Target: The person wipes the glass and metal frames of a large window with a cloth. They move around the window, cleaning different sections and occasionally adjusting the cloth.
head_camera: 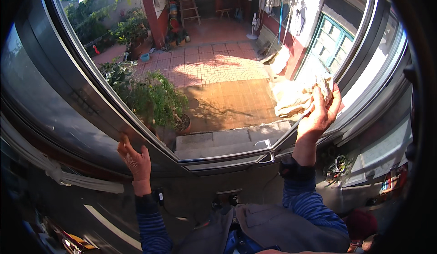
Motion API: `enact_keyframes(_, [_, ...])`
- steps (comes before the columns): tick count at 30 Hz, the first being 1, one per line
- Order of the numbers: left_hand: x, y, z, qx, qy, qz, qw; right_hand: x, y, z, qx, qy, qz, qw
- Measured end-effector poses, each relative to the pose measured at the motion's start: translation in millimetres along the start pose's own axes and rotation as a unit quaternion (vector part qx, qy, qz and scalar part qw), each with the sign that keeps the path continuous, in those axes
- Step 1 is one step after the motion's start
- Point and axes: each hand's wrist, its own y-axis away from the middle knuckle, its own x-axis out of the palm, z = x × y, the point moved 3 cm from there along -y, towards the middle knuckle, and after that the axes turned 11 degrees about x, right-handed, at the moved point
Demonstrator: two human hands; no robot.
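Observation:
A crumpled cream cloth is gripped in my right hand, against or close to the glass of a metal-framed glass door at its right side. My left hand is raised near the dark left part of the frame, fingers apart and holding nothing; whether its fingertips touch the frame I cannot tell. A white handle sits low on the door, between my hands. Both wrists have dark bands over striped blue sleeves.
Through the glass show a tiled courtyard, a potted plant, a concrete step and a wooden ladder. A tied white curtain hangs at left. Another plant stands indoors at right.

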Motion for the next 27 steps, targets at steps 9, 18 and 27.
enact_keyframes(9, [2.8,2.4,-0.9,0.019,-0.021,-0.015,1.0,50.6,44.5,-17.5,-0.211,0.155,0.078,0.962])
enact_keyframes(18, [-0.5,-2.9,-6.6,0.014,-0.026,-0.026,0.999,108.6,125.0,-40.2,-0.3,0.172,0.213,0.914])
enact_keyframes(27, [2.1,-0.3,-5.4,0.034,-0.036,-0.054,0.997,164.3,240.1,-101.8,-0.418,0.236,0.444,0.756])
